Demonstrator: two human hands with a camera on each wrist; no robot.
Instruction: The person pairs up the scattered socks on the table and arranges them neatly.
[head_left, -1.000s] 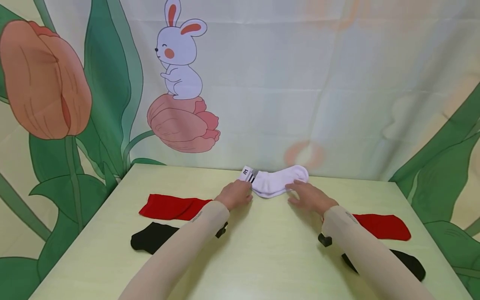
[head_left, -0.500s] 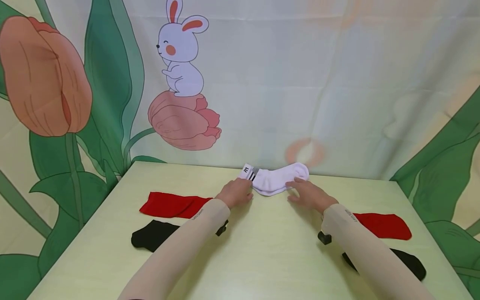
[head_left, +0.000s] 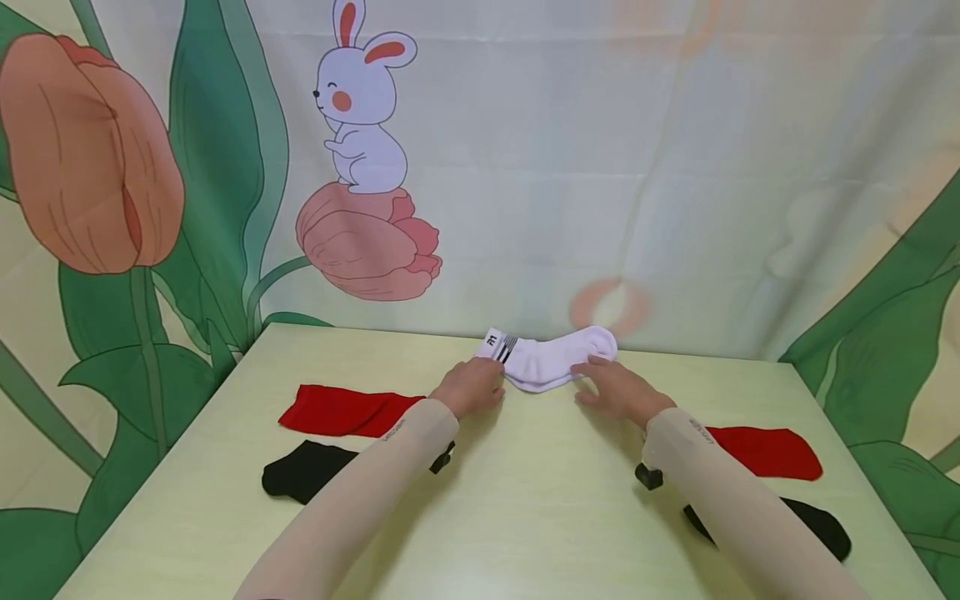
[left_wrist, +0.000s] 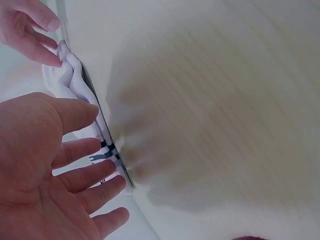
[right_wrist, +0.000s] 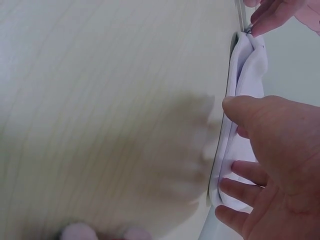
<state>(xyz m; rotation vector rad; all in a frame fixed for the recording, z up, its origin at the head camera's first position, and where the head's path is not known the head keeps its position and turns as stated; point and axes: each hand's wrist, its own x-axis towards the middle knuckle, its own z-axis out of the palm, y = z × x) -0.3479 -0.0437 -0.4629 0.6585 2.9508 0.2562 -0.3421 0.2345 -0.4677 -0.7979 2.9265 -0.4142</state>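
Note:
A pair of white socks [head_left: 551, 360], one laid over the other, lies at the table's back edge. Black stripes and lettering mark the cuff at the left end. My left hand [head_left: 472, 386] is at this cuff; its fingers [left_wrist: 86, 175] are spread and extended in the left wrist view. At the toe end is my right hand [head_left: 618, 392], fingertips overlapping the white fabric. The right wrist view shows its thumb and loosely bent fingers [right_wrist: 242, 192] along the socks' edge. Neither hand grips the fabric.
On the left of the table [head_left: 525, 508] lie a red sock [head_left: 337, 410] and a black sock [head_left: 303, 472]. Another red sock [head_left: 772, 452] and black sock [head_left: 821, 525] lie at right, partly behind my forearm. A printed cloth backdrop [head_left: 510, 167] hangs right behind the table.

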